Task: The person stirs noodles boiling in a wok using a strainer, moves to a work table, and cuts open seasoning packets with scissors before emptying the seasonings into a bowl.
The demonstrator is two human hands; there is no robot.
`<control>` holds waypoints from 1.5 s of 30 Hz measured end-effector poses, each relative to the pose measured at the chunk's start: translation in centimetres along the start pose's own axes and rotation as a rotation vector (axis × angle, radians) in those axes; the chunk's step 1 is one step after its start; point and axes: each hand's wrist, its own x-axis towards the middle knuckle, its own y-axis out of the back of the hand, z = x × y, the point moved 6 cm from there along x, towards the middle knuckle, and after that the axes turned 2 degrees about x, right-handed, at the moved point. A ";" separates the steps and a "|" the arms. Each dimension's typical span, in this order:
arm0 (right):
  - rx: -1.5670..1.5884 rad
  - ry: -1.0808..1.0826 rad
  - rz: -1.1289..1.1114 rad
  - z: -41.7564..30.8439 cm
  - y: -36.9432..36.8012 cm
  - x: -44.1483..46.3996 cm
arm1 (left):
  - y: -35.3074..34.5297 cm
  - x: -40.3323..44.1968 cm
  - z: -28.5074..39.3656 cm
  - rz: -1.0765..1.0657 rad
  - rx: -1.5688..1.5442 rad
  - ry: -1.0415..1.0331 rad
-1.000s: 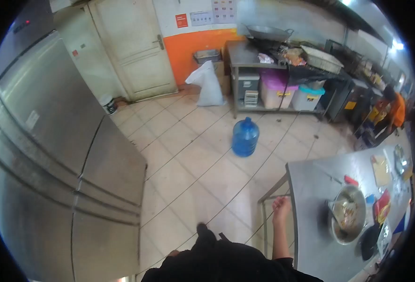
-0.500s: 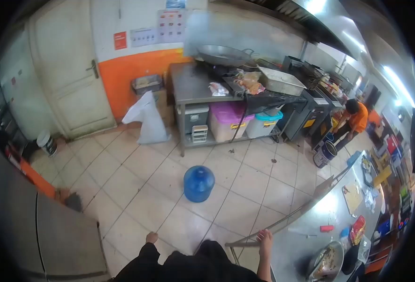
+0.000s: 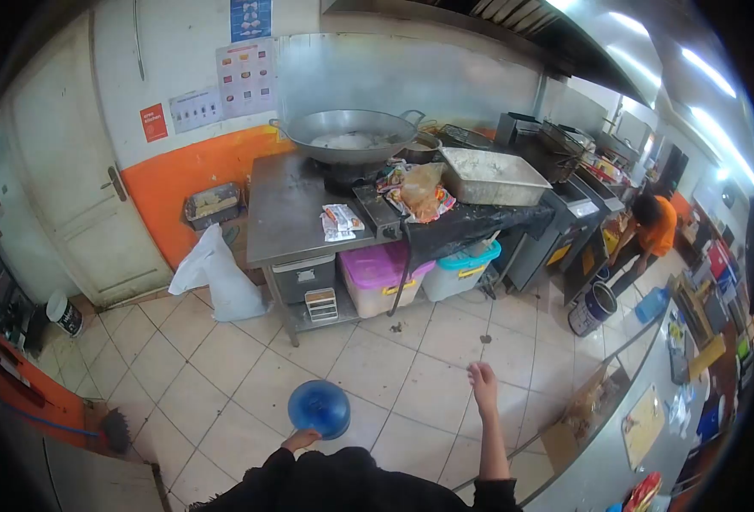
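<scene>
left hand (image 3: 301, 439) at blue jug (image 3: 320, 409), fingers' hold unclear, right hand (image 3: 483, 389) raised, fingers apart

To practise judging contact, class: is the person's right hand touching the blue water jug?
Apart. The head view shows a wide stretch of floor tiles between the right hand and the blue water jug.

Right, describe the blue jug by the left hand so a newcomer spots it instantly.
Find the steel table bearing the wok. Come forward across the floor tiles to the person's left hand; the jug is there. Its rounded, blue body sets it apart from the white sack farther back.
</scene>
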 end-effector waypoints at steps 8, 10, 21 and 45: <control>-0.471 0.882 -0.067 -22.1 -11.8 24.3 | 6.9 10.2 -8.4 0.289 0.092 0.261; -0.562 0.967 0.004 -25.4 -14.5 30.0 | 10.6 14.8 -6.4 0.494 0.400 0.130; -0.709 1.317 -0.244 -29.2 -22.8 50.3 | 24.2 41.1 20.3 0.746 -1.161 -0.286; 0.937 0.633 -0.744 -41.5 -37.3 71.3 | 25.3 45.4 33.2 1.628 -0.696 0.396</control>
